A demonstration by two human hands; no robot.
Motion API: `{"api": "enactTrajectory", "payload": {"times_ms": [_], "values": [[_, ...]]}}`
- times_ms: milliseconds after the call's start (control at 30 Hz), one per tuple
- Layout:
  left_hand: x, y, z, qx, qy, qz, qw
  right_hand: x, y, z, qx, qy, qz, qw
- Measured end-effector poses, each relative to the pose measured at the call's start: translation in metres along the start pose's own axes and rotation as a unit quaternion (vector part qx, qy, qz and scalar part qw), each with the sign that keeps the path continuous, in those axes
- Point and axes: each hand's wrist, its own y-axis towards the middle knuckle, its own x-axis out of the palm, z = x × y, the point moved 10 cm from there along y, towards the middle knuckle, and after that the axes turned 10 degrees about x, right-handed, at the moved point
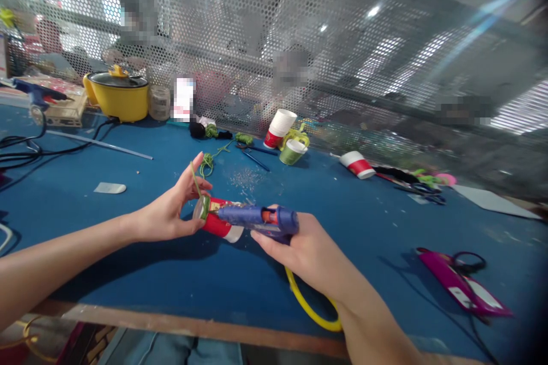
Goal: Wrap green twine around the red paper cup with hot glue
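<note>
My left hand is closed around one end of a red and white paper cup, which lies on its side just above the table. Green yarn is wrapped around the cup near that end, and a strand runs up along my raised finger. In my right hand is a blue hot glue gun, its nozzle pointing left at the yarn on the cup. Below my right wrist curves a thick yellow cord or tube; where it attaches is hidden.
On the blue table stand a yellow electric pot, a glass jar, stacked paper cups and a green-wrapped cup. Another glue gun sits far left. A purple packet-like object lies right, scissors behind it.
</note>
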Motion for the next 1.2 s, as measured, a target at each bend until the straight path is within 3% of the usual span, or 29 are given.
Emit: {"api": "enactTrajectory", "payload": {"times_ms": [400,800,1200], "values": [[0.003,-0.002,0.008,0.039,0.021,-0.014,0.999,-0.007,0.004,0.0,0.026,0.02,0.021,0.999],[0.009,-0.002,0.012,0.044,0.039,-0.044,0.997,-0.007,0.007,0.001,0.023,0.028,0.03,0.999],[0.008,-0.002,0.012,0.05,0.029,-0.037,0.998,-0.006,0.006,0.0,0.023,0.017,0.027,0.999]]}}
